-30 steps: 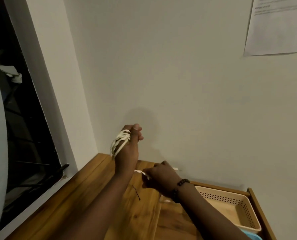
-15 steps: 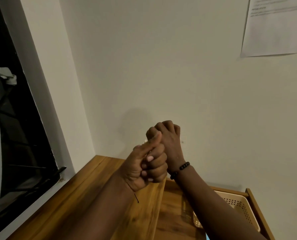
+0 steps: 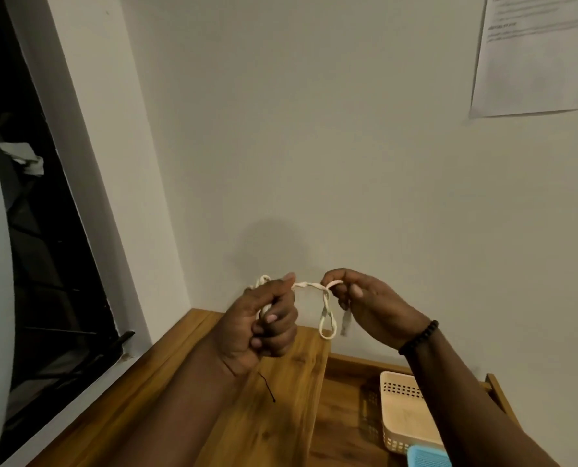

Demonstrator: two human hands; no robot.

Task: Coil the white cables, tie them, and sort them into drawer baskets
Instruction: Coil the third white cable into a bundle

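Head view, left hand (image 3: 259, 326) fingers clenching coiled white cable (image 3: 326, 316) (flat, looped), right hand (image 3: 370, 305) pinching its end

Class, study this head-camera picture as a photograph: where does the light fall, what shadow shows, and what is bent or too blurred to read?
Head view: dim, warm light; the hands cast a soft shadow on the wall above them. Head view: the wide lens bows the window frame. Head view: the print on the paper sheet is too blurred to read, while the white cable between the left hand and right hand stays fairly sharp.
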